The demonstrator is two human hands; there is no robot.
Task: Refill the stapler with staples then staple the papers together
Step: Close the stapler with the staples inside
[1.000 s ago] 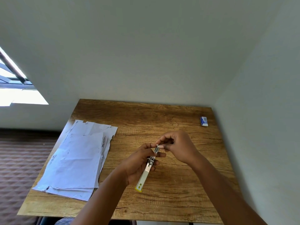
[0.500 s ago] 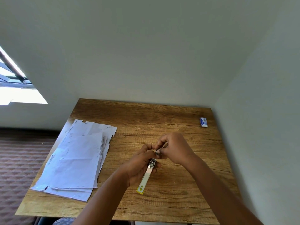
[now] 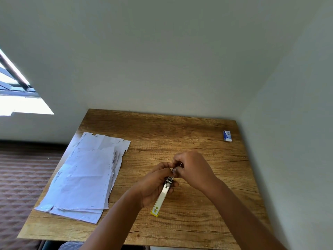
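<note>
A slim metal stapler (image 3: 163, 193) with a yellow near end is held opened above the wooden table (image 3: 180, 134). My left hand (image 3: 155, 184) grips it around the middle from the left. My right hand (image 3: 192, 168) is curled over the stapler's far end, its fingertips pinching something small and thin there, probably staples; the fingers hide most of it. A stack of white papers (image 3: 84, 177) lies flat on the table's left side, apart from both hands.
A small blue-and-white box (image 3: 227, 136) sits near the table's far right corner by the wall. Walls close the table at the back and right. A carpeted floor drops off to the left.
My right hand has closed in on the stapler's far end and lowered slightly. The left hand keeps the same grip; the stapler has shifted a little toward me.
</note>
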